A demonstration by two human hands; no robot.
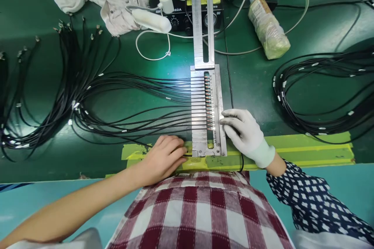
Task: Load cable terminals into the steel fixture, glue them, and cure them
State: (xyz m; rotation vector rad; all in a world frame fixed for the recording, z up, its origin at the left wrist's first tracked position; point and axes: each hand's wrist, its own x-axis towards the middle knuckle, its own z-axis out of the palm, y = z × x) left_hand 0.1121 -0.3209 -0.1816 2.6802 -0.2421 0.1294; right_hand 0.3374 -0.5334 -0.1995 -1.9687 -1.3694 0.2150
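Along the front edge of the green workbench (251,81), bare left hand (165,159) rests, fingers loosely bent; cannot tell whether they pinch the cable end beside them. Gloved right hand (247,134): fingers slightly spread, tips against right edge of slotted metal jig (199,139). Jig sits mid-bench, reaching toward front edge. Black cables (67,74) run in from left, ends side by side at its slot. White rags (121,2) near back edge, left.

Red-and-white checked apron with dashed white stitching (201,210), white glove with pale green cuff on the right hand (245,134), navy right sleeve with small white shapes (309,194), bare left hand (163,159) and forearm.
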